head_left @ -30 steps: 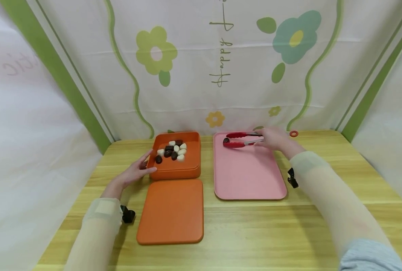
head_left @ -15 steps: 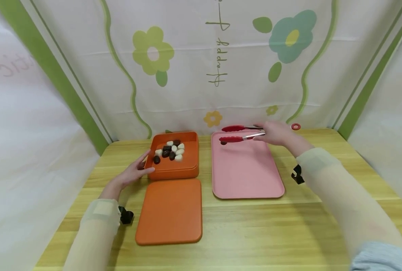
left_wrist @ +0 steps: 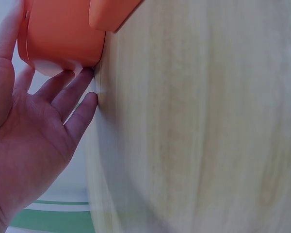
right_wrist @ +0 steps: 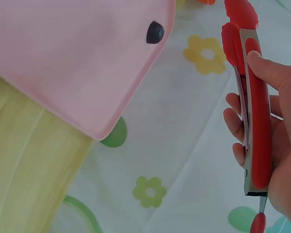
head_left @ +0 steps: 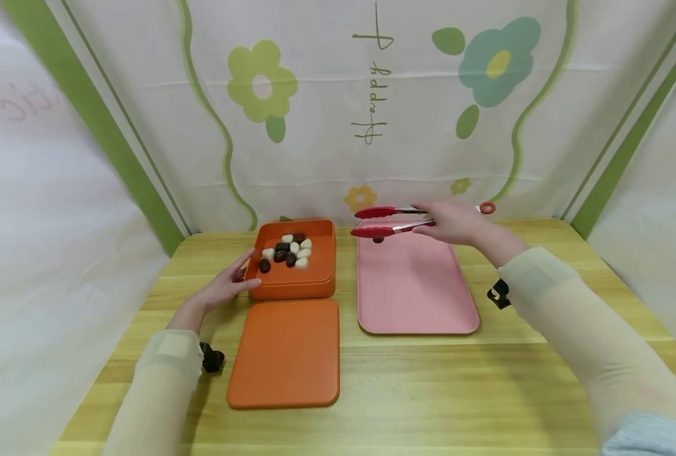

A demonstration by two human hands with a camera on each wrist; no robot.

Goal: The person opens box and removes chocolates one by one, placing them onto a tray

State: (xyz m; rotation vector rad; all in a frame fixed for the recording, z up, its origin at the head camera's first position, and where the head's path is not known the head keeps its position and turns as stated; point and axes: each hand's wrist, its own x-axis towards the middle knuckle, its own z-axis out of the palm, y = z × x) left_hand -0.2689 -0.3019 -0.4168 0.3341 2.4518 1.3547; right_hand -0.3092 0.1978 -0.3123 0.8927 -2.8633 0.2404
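Head view: the right hand (head_left: pixel 454 223) grips the tongs (head_left: pixel 380 232), their tips parted and holding nothing; a dark piece (head_left: pixel 378 240) lies at the tray's (head_left: pixel 418 297) eleven o'clock. The box (head_left: pixel 298 291) sits at nine o'clock from the tray; a careless swing might knock it.

Left wrist: the left hand (left_wrist: pixel 36 126), fingers loosely spread, touches the box; pushing harder could slide it.

Right wrist: the tongs stand at three o'clock from the piece; an off-centre pinch could squirt it away.

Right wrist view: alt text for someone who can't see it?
A right hand grips red tongs at the frame's right. A pink tray fills the upper left, one dark piece inside near its rim. Flower-print white cloth and wood-grain table show around it.
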